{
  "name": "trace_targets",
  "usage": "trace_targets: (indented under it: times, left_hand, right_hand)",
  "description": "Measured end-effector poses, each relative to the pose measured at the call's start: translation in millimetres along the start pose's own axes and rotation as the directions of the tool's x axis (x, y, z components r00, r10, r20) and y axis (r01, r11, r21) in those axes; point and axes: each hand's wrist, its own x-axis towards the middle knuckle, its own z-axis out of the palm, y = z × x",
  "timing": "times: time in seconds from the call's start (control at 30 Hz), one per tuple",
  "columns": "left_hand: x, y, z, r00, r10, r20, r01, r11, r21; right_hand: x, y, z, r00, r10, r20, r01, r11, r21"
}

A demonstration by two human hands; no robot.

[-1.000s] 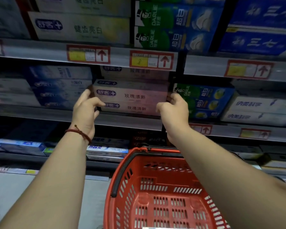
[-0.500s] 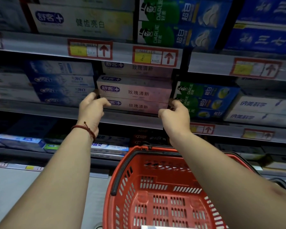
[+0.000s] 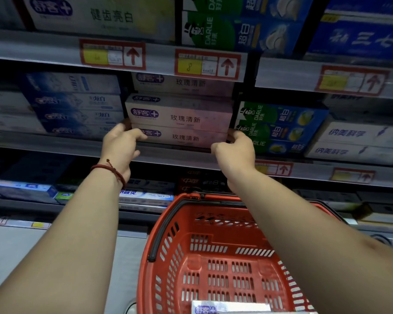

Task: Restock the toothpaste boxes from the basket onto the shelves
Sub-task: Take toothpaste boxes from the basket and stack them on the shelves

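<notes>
A stack of pale pink toothpaste boxes [image 3: 182, 116] stands on the middle shelf [image 3: 55, 146]. My left hand [image 3: 119, 147] grips the left end of the bottom pink box [image 3: 188, 138], thumb across its front. My right hand [image 3: 235, 152] pinches the same box at its right end. Below my arms sits the red basket [image 3: 213, 252], with one more pink box [image 3: 229, 308] showing at its near edge.
Blue Crest boxes [image 3: 77, 109] sit left of the pink stack, green Darlie boxes [image 3: 277, 125] right of it, white boxes [image 3: 359, 141] further right. The upper shelf [image 3: 163, 60] carries red price tags. A lower shelf [image 3: 77, 200] holds more boxes.
Both hands have slid down the stack's ends from the middle box to the bottom box. The stack now looks squarer against the shelf. The camera has moved closer.
</notes>
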Motion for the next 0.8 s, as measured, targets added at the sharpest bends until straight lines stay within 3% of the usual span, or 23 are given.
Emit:
trace_targets:
  times: [0.33,0.47,0.63,0.7,0.8]
  left_hand:
    - [-3.1,-0.4,-2.8,0.997,0.03,0.068,-0.036,0.995,0.094]
    - [-9.6,-1.4,1.3,0.992,0.077,0.099,-0.098,0.968,0.229]
    - [-30.1,-6.4,12.7,0.949,0.315,0.014,-0.255,0.742,0.62]
    - [-42.3,-11.1,18.3,0.922,0.364,0.135,-0.361,0.674,0.645]
    - [-61.6,-29.4,30.0,0.839,0.317,0.443,-0.545,0.502,0.672]
  right_hand:
    - [-0.3,-0.1,-3.2,1.0,0.003,0.016,-0.003,1.0,-0.003]
    - [-4.7,0.7,-12.8,0.996,-0.071,0.063,0.074,0.996,-0.054]
    - [-13.2,11.6,-32.4,0.959,-0.248,0.14,0.281,0.902,-0.327]
    - [-17.7,18.3,-42.4,0.933,-0.281,0.224,0.353,0.839,-0.415]
    - [-26.2,29.6,-61.4,0.88,-0.303,0.367,0.467,0.696,-0.545]
